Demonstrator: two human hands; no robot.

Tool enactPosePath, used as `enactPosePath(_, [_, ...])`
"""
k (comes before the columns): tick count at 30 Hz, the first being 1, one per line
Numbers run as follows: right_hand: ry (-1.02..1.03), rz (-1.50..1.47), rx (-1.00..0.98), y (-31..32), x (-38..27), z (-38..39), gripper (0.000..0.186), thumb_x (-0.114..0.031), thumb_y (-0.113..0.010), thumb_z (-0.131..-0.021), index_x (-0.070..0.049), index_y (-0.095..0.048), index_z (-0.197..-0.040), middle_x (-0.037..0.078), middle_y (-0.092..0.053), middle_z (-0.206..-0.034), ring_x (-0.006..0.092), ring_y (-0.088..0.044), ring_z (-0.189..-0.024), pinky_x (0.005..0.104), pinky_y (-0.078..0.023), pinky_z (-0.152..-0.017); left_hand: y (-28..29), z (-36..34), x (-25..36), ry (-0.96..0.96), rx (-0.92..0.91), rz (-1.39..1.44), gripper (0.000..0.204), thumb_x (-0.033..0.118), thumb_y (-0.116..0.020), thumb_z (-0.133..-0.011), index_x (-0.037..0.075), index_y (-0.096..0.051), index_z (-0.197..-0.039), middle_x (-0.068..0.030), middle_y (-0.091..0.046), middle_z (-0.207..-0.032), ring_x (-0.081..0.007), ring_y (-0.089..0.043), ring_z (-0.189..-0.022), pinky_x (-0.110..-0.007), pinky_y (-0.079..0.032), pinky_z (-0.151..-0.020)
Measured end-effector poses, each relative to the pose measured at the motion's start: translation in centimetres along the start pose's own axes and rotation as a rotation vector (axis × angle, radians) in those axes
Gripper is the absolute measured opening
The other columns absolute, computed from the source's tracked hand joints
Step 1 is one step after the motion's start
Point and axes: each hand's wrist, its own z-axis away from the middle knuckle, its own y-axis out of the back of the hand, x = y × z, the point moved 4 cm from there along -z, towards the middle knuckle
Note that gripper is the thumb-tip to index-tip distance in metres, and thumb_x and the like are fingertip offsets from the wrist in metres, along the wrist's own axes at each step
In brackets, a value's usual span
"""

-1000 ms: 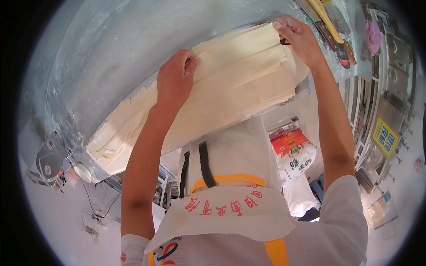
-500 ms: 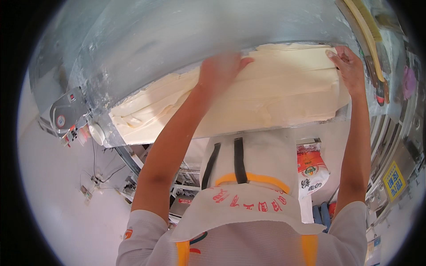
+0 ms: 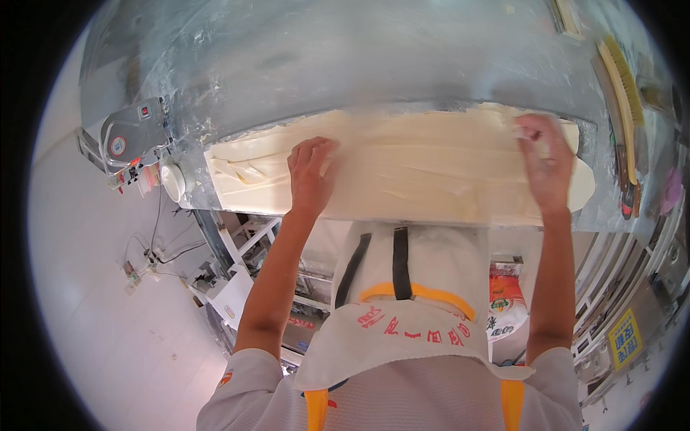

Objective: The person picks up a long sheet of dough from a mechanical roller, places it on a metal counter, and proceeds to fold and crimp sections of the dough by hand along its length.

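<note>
A long, pale sheet of dough (image 3: 417, 169) lies along the front of the metal worktop, its surface creased and slightly wavy. Over its left part is my left hand (image 3: 311, 176), fingers loosely bent and thumb apart, with nothing visible in it. My right hand (image 3: 546, 165) is over the dough's right end, smeared by motion. Something whitish shows at its fingertips; whether that is dough or flour I cannot make out.
A grey machine (image 3: 133, 136) stands at the worktop's (image 3: 323, 65) left end beside a white round dish (image 3: 172, 179). At the right lie a bristle brush (image 3: 624, 93) and a long tool with a dark handle (image 3: 622, 172). A flour sack (image 3: 507, 305) sits below.
Both hands have come nearer to me; the left has also shifted left over the dough, and the right has left the sheet's far right corner. The whole view has shifted.
</note>
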Motion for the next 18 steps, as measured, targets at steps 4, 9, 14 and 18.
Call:
enactPosePath(4, [0.053, -0.079, -0.143, -7.8, -4.1, -1.8, 0.019, -0.001, -0.075, -0.097, -0.007, -0.074, -0.115, 0.008, -0.074, -0.112, 0.0302, -0.07, -0.104, 0.0404, -0.058, -0.095, 0.2, -1.4, -2.3, -0.132, -0.038, 0.099, 0.021, 0.007, -0.086, -0.094, 0.009, -0.081, -0.115, -0.0074, -0.077, -0.114, -0.0331, -0.07, -0.111, -0.048, -0.053, -0.101])
enactPosePath(9, [0.101, -0.063, -0.313, -15.2, -7.4, -3.0, 0.031, 0.002, -0.074, -0.095, -0.007, -0.073, -0.124, 0.009, -0.074, -0.121, 0.0328, -0.065, -0.12, 0.0424, -0.054, -0.106, -0.3, -4.5, -4.9, -0.02, -0.141, 0.247, 0.012, 0.011, -0.079, -0.1, 0.008, -0.078, -0.112, -0.0115, -0.077, -0.107, -0.0352, -0.071, -0.107, -0.047, -0.056, -0.093])
enactPosePath(14, [0.128, -0.019, -0.478, -22.8, -11.4, -3.6, 0.051, 0.011, -0.073, -0.09, -0.011, -0.072, -0.136, 0.011, -0.072, -0.132, 0.0334, -0.06, -0.132, 0.0437, -0.051, -0.113, 0.8, -4.0, -8.1, -0.144, -0.217, 0.222, 0.02, 0.023, -0.077, -0.102, 0.006, -0.072, -0.111, -0.013, -0.072, -0.108, -0.0368, -0.068, -0.105, -0.049, -0.055, -0.091])
enactPosePath(18, [0.182, 0.071, -0.499, -27.3, -13.5, -3.9, 0.055, 0.013, -0.076, -0.086, -0.012, -0.073, -0.135, 0.009, -0.075, -0.129, 0.0323, -0.062, -0.13, 0.0444, -0.05, -0.114, 3.7, -1.9, -11.4, -0.313, -0.215, 0.178, 0.014, 0.01, -0.073, -0.095, 0.008, -0.065, -0.107, -0.0125, -0.063, -0.102, -0.0349, -0.063, -0.101, -0.047, -0.051, -0.09])
